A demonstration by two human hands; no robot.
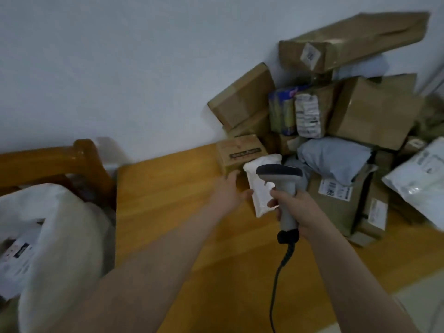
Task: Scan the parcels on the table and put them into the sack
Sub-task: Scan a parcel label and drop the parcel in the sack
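Note:
My left hand (228, 191) holds a small white padded parcel (260, 186) by its left edge, just above the wooden table (168, 212). My right hand (295, 207) grips the handle of a grey barcode scanner (281, 179), whose head sits right over the parcel. The scanner's dark cable (278, 272) hangs down toward me. At the lower left stands the white sack (60, 236), open, with a labelled parcel (16, 258) inside. A heap of parcels (336, 111) fills the table's far right against the wall.
The heap holds brown cardboard boxes (242, 97), a long box on top (353, 42), a grey poly bag (336, 157), a white poly bag (422, 174) and brown mailers (336, 200). A wooden chair back (55, 162) stands behind the sack. A white wall (120, 68) is behind.

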